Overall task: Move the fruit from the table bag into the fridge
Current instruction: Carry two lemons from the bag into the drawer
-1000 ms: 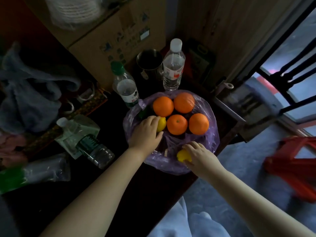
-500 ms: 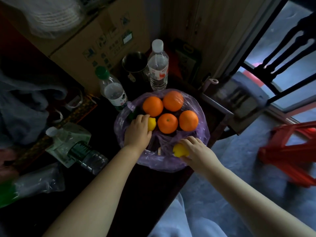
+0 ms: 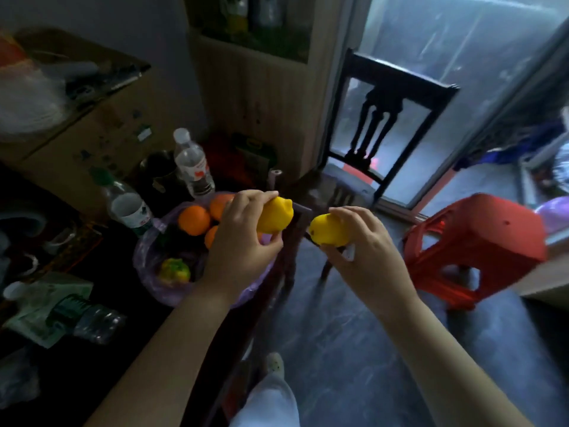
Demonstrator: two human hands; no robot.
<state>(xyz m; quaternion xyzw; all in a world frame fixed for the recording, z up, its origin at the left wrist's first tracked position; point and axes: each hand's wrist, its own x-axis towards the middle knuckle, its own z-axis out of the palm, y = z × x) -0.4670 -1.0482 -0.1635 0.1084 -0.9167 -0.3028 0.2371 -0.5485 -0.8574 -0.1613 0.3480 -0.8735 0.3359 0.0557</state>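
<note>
Oranges (image 3: 194, 219) partly behind left hand (image 3: 243, 241)

A dark wooden chair (image 3: 381, 131) stands far by a bright glass door (image 3: 446, 57); a red plastic stool (image 3: 480, 241) sits right on the grey floor (image 3: 354, 334). The room is dim.

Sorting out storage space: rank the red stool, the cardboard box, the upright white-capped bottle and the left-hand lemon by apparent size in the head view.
1. Cardboard box
2. Red stool, though it stands elsewhere, so true order with the box is unsure
3. White-capped bottle
4. Lemon in the left hand, which is nearer the camera
</note>
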